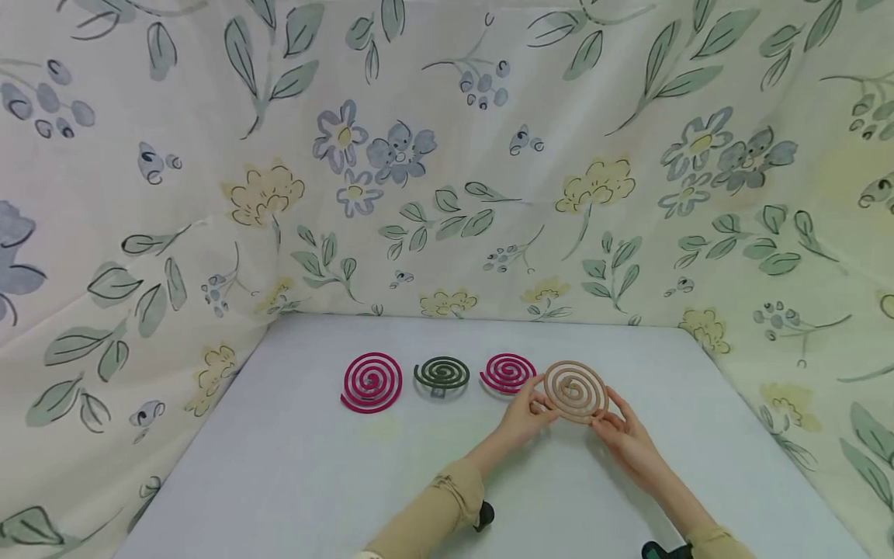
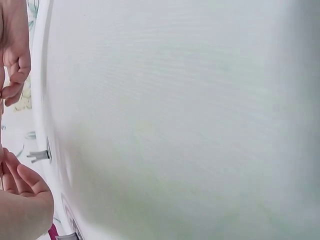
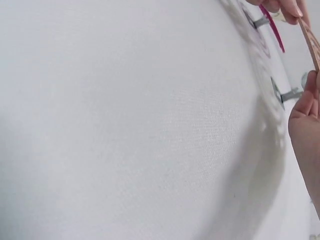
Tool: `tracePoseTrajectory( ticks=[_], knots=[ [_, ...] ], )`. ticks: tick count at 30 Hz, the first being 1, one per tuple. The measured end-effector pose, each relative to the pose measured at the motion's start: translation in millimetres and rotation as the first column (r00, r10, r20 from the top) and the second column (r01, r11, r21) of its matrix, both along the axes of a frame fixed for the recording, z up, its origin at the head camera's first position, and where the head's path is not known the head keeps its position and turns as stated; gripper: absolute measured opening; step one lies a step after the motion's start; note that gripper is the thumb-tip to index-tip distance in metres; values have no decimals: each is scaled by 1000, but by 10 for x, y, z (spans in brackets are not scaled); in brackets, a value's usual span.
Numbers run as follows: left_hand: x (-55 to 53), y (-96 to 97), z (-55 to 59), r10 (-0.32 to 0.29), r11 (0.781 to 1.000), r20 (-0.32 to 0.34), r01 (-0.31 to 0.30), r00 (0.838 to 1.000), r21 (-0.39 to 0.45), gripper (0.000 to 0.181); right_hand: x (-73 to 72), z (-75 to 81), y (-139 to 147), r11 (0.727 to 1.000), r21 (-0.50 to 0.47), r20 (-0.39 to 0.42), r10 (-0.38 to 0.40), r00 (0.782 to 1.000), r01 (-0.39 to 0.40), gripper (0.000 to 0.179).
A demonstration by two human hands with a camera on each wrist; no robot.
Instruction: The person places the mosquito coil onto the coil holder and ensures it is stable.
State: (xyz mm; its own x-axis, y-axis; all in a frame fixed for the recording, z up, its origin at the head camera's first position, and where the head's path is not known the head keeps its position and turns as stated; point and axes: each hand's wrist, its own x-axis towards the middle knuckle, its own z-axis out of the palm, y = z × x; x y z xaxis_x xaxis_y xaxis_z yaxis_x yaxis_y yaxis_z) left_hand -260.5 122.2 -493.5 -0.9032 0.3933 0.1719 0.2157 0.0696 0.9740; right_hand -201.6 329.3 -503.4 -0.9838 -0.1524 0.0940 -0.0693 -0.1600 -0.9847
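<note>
A tan mosquito coil (image 1: 573, 387) is held up tilted at the right end of a row of coils in the head view. My left hand (image 1: 525, 413) pinches its left edge, while my right hand (image 1: 628, 444) grips the lower right edge between thumb and fingers. Seen nearly edge-on, the tan coil (image 3: 308, 41) spans both hands in the right wrist view. A small metal stand (image 3: 291, 95) rises from the table just beyond it. Only parts of the hands show at the left border of the left wrist view.
To the left stand a magenta coil (image 1: 508, 373), a dark green coil (image 1: 442, 373) and another magenta coil (image 1: 372, 382). A metal support (image 1: 438, 392) shows under the green one. Floral cloth (image 1: 447, 155) hangs behind the white table (image 1: 293, 481).
</note>
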Motion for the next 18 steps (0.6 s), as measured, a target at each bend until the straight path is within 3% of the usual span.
tracePoseTrajectory(
  ticks=[12,18],
  knots=[
    [-108,153,-93,142,990,42,-142,989,-21,55,-183,-73,-2,995,9,34,-98,995,98,81],
    [-119,199,-130,161,987,33,-160,986,-16,59,-202,-94,-25,991,-27,67,-127,990,129,81]
  ],
)
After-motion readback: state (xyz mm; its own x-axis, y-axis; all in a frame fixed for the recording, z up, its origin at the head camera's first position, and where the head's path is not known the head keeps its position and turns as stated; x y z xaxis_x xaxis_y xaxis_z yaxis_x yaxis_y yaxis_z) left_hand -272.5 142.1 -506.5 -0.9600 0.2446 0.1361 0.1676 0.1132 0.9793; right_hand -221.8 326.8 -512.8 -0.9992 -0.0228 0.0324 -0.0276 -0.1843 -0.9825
